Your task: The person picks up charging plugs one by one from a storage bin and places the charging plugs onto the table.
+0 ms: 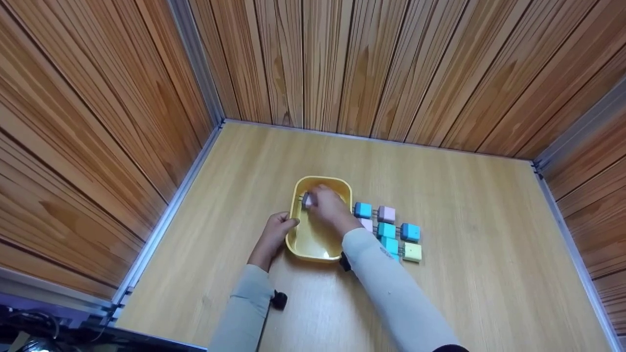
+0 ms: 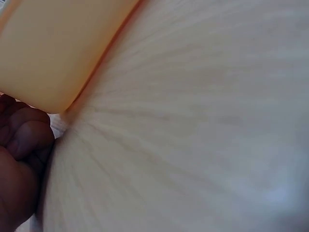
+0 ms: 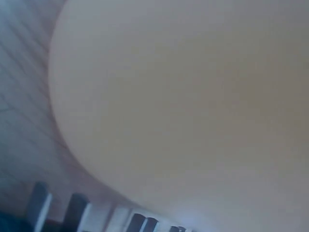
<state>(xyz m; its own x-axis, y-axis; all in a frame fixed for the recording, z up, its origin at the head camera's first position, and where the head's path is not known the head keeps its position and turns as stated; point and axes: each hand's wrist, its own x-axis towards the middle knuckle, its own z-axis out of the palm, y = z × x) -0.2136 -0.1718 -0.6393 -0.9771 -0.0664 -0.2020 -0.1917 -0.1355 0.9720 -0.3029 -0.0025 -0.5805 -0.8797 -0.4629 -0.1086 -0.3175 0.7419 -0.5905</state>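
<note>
A yellow rectangular tub (image 1: 318,239) with rounded corners stands on the table. My left hand (image 1: 275,232) holds its left side, thumb over the rim; in the left wrist view the curled fingers (image 2: 24,140) are against the tub's wall (image 2: 58,48). Inside the tub, toward its far left, my right hand (image 1: 327,205) pinches a pale lilac cube plug (image 1: 306,200) whose prongs point left. The right fingertips are partly hidden behind the hand. In the right wrist view the tub's wall (image 3: 169,121) fills most of the picture.
Right of the tub lie several cube plugs with prongs: blue (image 1: 410,232), lilac (image 1: 386,214), teal (image 1: 386,230) and yellow (image 1: 412,252). My right forearm covers some of them. Metal prongs (image 3: 38,205) show low in the right wrist view. Wood-panelled walls (image 1: 323,63) enclose the table (image 1: 489,234).
</note>
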